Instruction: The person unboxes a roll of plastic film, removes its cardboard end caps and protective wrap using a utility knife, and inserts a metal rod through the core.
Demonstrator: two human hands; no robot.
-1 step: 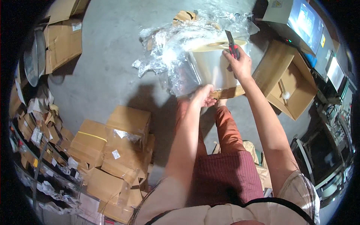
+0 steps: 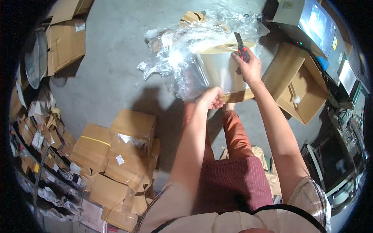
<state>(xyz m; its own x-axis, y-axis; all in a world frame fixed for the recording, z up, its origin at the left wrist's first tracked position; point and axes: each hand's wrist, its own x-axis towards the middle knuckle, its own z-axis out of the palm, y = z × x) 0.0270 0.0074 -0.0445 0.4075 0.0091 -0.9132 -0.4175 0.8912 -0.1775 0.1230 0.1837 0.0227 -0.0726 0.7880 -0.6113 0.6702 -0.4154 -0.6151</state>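
Note:
A large roll of clear plastic film point(image 2: 221, 70) stands in front of me, its pale yellowish end with a core hole facing up. Along its near lower edge runs a strip of brown material point(image 2: 239, 95), like cardboard or tape. The fingers of my left hand point(image 2: 212, 98) are curled closed at the left end of that strip, pinching it. My right hand point(image 2: 250, 68) grips a red and black utility knife point(image 2: 242, 53) at the roll's right side, with the dark blade pointing up and away from me. Crumpled clear plastic wrap point(image 2: 171, 50) lies left of and behind the roll.
An open cardboard box point(image 2: 303, 91) stands to the right, below a machine with a lit screen point(image 2: 316, 27). Several stacked cartons point(image 2: 128, 147) are at the lower left. Another carton point(image 2: 66, 44) sits at the far left, above scrap-filled shelving point(image 2: 42, 155).
My left fingers have curled slightly tighter at the brown strip. The knife and roll are almost in the same place.

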